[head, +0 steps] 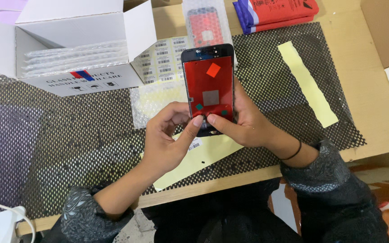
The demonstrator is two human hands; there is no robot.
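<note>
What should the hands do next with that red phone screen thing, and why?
Probably pinch and peel the red film upward. Both thumbs meet at the bottom edge of the phone screen panel; the left hand and the right hand hold it above the black mesh mat, and the film still covers its whole back.

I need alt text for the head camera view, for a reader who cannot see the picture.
Two hands, the left hand and the right hand, hold a phone screen panel with a red back upright over a black mesh mat on a wooden table. An open white box of bubble-wrapped parts stands behind at the left, with barcode labels beside it.
</note>
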